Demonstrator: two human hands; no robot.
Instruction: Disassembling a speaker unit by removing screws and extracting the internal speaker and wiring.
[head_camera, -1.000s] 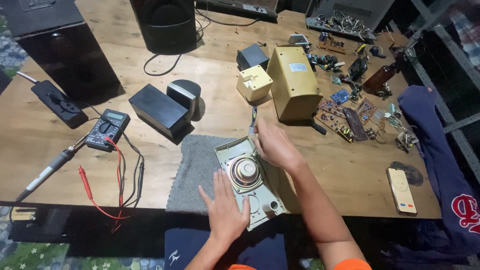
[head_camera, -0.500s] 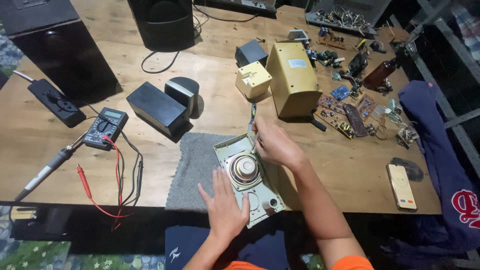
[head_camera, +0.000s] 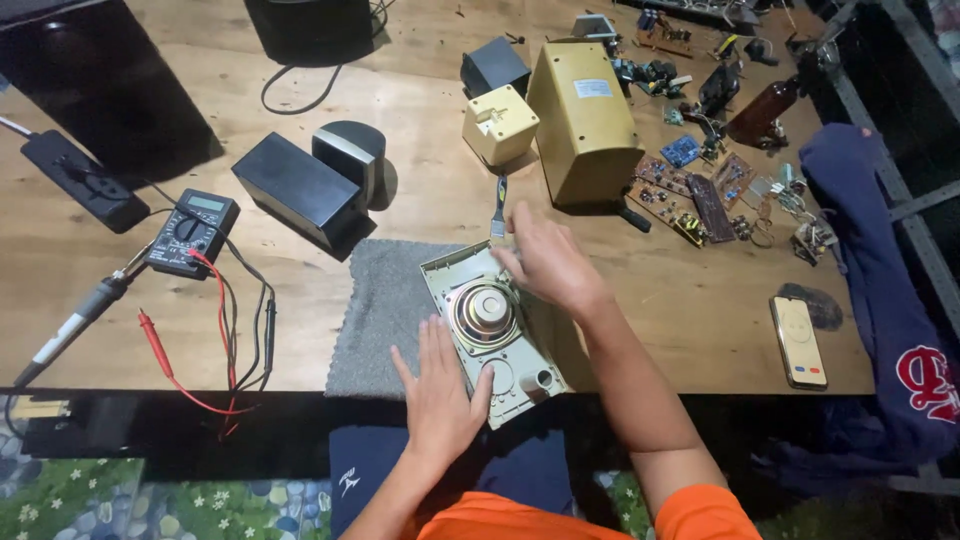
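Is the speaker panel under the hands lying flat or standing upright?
Lying flat: the speaker panel rests on the grey cloth, cone facing up, left hand at its edge.

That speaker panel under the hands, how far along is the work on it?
Done: the speaker panel lies off its cabinet on a grey cloth. In hand: left hand steadies it, right hand reaches its top edge. Left: the yellow cabinet stands apart, unjoined.

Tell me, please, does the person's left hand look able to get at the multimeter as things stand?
Probably yes: the left hand lies on the speaker panel, and only bare wooden table and grey cloth lie toward the multimeter.
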